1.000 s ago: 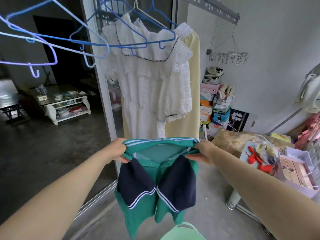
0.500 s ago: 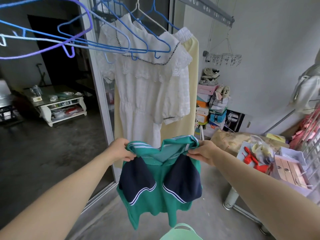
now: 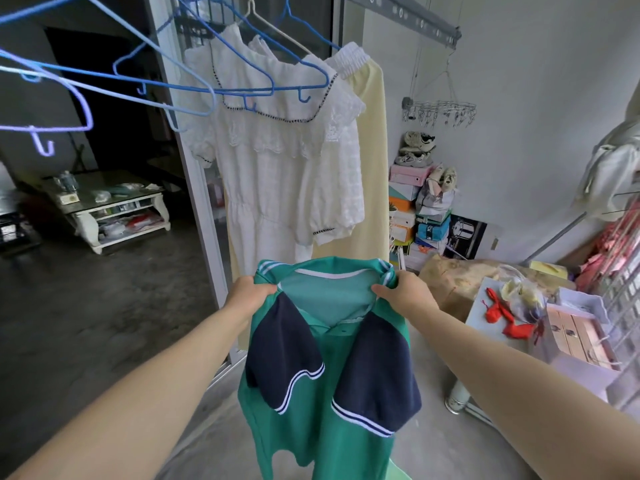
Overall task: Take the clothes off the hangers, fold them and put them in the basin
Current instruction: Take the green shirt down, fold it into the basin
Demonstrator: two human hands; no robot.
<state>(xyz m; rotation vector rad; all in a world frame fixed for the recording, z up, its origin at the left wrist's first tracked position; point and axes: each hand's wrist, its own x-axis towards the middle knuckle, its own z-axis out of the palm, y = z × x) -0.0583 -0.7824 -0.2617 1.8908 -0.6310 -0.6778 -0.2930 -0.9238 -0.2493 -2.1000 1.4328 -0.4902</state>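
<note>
**Green shirt held up by both shoulders, off its hanger**

A person stands with both arms stretched forward and holds a green shirt [image 3: 329, 427] up in the air at about waist height. The left hand [image 3: 247, 294] has its grip clamped on the shirt's left shoulder beside the striped collar, with the fingers curled into the cloth. The right hand [image 3: 405, 294] grips the other shoulder in the same way, thumb on the near side. The collar is stretched between the two hands, so the neck gapes open. Both navy sleeves [image 3: 284, 355] lie folded inward over the front of the shirt, their white-striped cuffs pointing down. The body of the shirt hangs free above the floor. Under its hem, at the bottom edge of the view, there is a pale green sliver of the basin [image 3: 398, 472].

Just behind the shirt, a white dress [image 3: 277, 174] with dark-trimmed lace hangs on a white hanger [image 3: 277, 32]. A yellow garment [image 3: 372, 150] hangs right behind it. Bare blue hangers [image 3: 194, 88] hang to the left of the dress, at head height.

Against the far wall is a stack of shoe boxes [image 3: 405, 202] with sneakers [image 3: 415, 147] on top. On the right stands a cluttered worktop [image 3: 481, 306] with red scraps [image 3: 498, 310] lying on it.
</note>
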